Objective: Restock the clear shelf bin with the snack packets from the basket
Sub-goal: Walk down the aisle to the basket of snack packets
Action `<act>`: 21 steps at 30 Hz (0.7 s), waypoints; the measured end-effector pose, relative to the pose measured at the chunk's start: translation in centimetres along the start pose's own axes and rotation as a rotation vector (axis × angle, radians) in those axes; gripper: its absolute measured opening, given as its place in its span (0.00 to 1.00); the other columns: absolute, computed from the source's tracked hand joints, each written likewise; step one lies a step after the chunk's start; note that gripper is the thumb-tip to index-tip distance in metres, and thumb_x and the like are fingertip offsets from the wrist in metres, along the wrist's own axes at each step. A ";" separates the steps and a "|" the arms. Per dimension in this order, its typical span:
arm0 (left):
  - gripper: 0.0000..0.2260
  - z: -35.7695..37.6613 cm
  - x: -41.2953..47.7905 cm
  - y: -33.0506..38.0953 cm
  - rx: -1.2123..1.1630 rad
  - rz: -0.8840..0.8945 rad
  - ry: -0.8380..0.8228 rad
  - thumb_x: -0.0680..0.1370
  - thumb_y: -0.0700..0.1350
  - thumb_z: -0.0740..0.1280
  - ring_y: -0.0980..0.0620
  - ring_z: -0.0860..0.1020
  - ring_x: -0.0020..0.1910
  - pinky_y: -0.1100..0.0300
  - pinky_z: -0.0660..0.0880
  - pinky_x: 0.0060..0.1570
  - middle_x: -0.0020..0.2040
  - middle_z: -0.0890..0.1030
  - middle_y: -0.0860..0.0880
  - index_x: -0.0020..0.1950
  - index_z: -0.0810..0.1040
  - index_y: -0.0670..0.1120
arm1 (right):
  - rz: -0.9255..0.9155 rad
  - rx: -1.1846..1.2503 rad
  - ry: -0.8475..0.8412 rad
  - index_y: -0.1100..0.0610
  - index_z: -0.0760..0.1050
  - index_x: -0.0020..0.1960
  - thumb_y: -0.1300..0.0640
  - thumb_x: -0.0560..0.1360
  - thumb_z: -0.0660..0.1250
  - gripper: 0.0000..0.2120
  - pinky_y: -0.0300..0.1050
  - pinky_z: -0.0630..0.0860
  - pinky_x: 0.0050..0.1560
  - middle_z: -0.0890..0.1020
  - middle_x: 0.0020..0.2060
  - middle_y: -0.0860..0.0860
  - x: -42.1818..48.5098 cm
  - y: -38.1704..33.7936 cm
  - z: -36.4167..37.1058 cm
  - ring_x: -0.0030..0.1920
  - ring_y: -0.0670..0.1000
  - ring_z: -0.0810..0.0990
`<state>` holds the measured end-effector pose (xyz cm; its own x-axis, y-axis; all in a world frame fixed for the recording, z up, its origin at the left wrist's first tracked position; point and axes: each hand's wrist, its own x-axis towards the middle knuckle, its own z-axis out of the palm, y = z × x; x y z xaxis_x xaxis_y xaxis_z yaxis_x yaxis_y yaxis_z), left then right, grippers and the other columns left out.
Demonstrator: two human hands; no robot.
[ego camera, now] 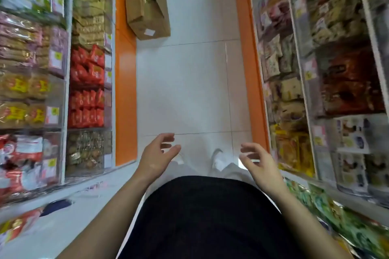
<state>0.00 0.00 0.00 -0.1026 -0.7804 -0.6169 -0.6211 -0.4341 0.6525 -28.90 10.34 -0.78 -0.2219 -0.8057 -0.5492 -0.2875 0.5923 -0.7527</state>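
I look straight down a narrow shop aisle. My left hand [156, 154] and my right hand [257, 163] hover in front of my waist, fingers loosely curled, holding nothing. Clear shelf bins line both sides: on the left, bins of red snack packets [87, 87] and a clear bin of mixed brown and gold packets [88, 150]; on the right, bins of yellow packets [291, 147]. No basket is in view. The picture is blurred.
An open cardboard box [147, 4] with packets inside lies on the white tiled floor [189, 90] ahead, against the left shelf's orange base [124, 90]. An orange base [250, 69] also runs along the right shelf. My white shoes [217, 159] show below my hands.
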 end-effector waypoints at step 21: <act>0.15 -12.2 24.4 14.3 -0.022 -0.048 0.022 0.78 0.52 0.72 0.62 0.79 0.56 0.60 0.76 0.56 0.60 0.80 0.61 0.64 0.77 0.56 | -0.038 -0.176 -0.063 0.44 0.76 0.59 0.52 0.78 0.69 0.11 0.42 0.79 0.51 0.81 0.53 0.41 27.6 -20.8 -3.8 0.49 0.41 0.80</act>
<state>-1.90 -30.77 -0.33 -0.0563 -0.7682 -0.6378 -0.6076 -0.4805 0.6324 -32.55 -24.18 1.05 -0.1505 -0.8230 -0.5478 -0.4540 0.5498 -0.7012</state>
